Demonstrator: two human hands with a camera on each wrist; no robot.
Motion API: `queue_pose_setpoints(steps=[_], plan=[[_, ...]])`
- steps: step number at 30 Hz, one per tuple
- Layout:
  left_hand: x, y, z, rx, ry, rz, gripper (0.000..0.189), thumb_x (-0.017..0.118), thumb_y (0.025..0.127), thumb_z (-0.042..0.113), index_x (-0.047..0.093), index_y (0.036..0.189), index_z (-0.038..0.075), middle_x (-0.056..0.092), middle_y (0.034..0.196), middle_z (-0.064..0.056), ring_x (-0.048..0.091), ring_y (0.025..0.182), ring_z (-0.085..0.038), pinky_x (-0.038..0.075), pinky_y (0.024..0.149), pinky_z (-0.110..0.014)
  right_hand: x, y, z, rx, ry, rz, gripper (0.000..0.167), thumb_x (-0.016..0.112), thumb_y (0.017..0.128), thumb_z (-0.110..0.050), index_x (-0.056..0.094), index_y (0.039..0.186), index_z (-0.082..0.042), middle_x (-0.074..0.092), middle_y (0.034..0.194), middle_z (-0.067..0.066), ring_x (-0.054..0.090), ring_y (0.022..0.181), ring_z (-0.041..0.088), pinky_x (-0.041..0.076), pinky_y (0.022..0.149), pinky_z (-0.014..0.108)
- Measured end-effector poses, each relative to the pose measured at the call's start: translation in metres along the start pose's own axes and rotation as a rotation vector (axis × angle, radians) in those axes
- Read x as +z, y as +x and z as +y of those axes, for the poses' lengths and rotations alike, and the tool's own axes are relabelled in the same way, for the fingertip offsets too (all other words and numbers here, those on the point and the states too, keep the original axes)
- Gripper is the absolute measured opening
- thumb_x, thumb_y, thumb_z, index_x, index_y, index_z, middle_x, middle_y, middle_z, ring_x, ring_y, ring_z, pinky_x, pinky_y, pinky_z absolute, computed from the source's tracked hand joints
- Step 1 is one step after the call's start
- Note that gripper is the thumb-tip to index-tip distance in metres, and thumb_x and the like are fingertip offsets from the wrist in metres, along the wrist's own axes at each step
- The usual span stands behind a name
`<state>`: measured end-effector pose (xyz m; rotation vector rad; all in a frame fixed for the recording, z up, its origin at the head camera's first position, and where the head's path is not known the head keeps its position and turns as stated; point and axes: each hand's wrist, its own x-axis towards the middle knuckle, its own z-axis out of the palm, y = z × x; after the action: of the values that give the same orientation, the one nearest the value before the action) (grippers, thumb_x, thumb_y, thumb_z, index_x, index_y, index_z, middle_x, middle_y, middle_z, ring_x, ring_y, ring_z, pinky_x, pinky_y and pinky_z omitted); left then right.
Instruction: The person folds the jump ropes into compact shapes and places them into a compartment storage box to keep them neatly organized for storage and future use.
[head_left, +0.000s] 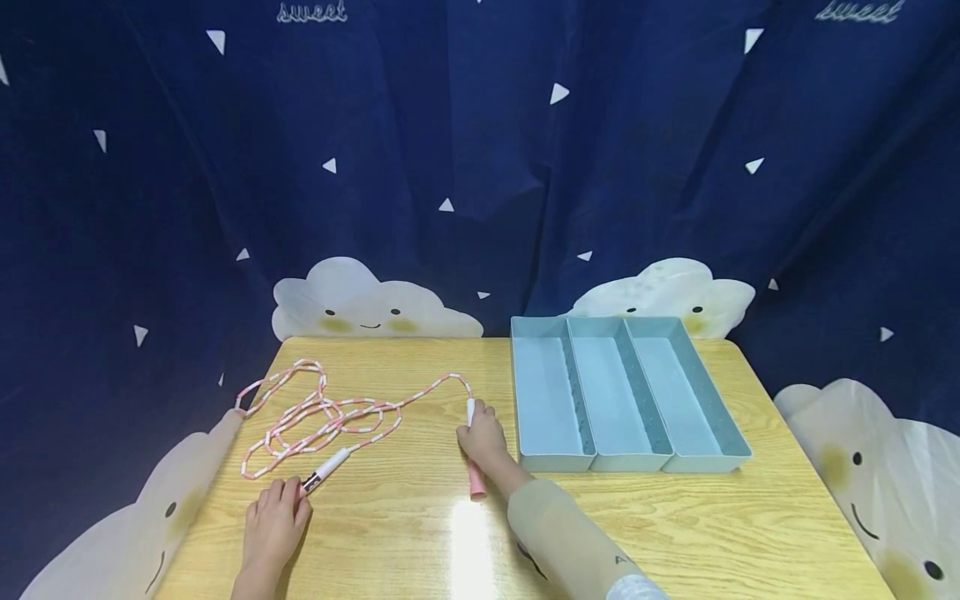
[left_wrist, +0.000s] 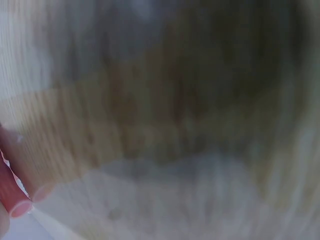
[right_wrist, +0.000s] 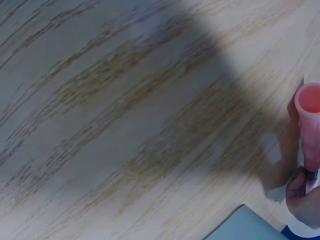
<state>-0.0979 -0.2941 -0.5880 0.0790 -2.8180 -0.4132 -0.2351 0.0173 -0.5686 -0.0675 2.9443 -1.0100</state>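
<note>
On wood tbl (head_left: 750, 533) — navy curtain (head_left: 495, 142) behind — L grip (head_left: 275, 521) round rope handle (head_left: 333, 463), R grip (head_left: 483, 435) round 2nd handle (head_left: 477, 483).

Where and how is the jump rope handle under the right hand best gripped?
Probably round its middle, coming down from the near right: the slim, straight handle lies pointing away from the person, with the beaded rope leaving its far end and its flared pink end free. The tray stands to its right, favouring an approach from above. The right hand grips about there.
</note>
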Motion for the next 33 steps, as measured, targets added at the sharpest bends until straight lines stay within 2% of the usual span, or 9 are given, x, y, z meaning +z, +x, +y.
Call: queue_pose_setpoints(steps=[6, 14, 22, 33], plan=[[-0.0002, -0.0007, 0.0007, -0.009, 0.013, -0.021, 0.028, 0.055, 0.084, 0.015, 0.052, 0.108, 0.001, 0.050, 0.092, -0.013, 0.047, 0.088, -0.034, 0.037, 0.071, -0.051, -0.0002, -0.0012, 0.0000, -0.013, 0.027, 0.023, 0.057, 0.057, 0.075, -0.012, 0.040, 0.127, 0.005, 0.052, 0.092, 0.017, 0.053, 0.067, 0.025, 0.050, 0.058, 0.036], [0.0000, -0.0016, 0.0023, -0.004, 0.016, -0.002, 0.028, 0.055, 0.082, 0.014, 0.051, 0.107, 0.001, 0.050, 0.091, -0.013, 0.047, 0.087, -0.035, 0.036, 0.068, -0.049, -0.0008, -0.0041, -0.0015, -0.048, 0.045, 0.067, 0.060, 0.057, 0.074, -0.012, 0.038, 0.129, 0.004, 0.053, 0.098, 0.019, 0.055, 0.071, 0.029, 0.050, 0.062, 0.041], [0.0018, -0.0019, 0.0021, 0.000, 0.018, -0.002, 0.028, 0.055, 0.083, 0.014, 0.050, 0.107, 0.002, 0.049, 0.091, -0.013, 0.047, 0.087, -0.035, 0.036, 0.066, -0.048, 0.0004, -0.0046, -0.0011, -0.088, 0.064, 0.095, 0.062, 0.057, 0.075, -0.013, 0.037, 0.132, 0.000, 0.054, 0.099, 0.017, 0.055, 0.071, 0.026, 0.050, 0.062, 0.038], [0.0010, 0.0008, 0.0072, 0.009, 0.013, 0.013, 0.028, 0.055, 0.084, 0.014, 0.052, 0.108, 0.001, 0.052, 0.092, -0.014, 0.049, 0.089, -0.036, 0.037, 0.066, -0.047, -0.0032, -0.0064, -0.0023, -0.098, 0.107, 0.086, 0.064, 0.056, 0.075, -0.013, 0.035, 0.135, -0.002, 0.053, 0.102, 0.016, 0.053, 0.070, 0.023, 0.050, 0.060, 0.035]])
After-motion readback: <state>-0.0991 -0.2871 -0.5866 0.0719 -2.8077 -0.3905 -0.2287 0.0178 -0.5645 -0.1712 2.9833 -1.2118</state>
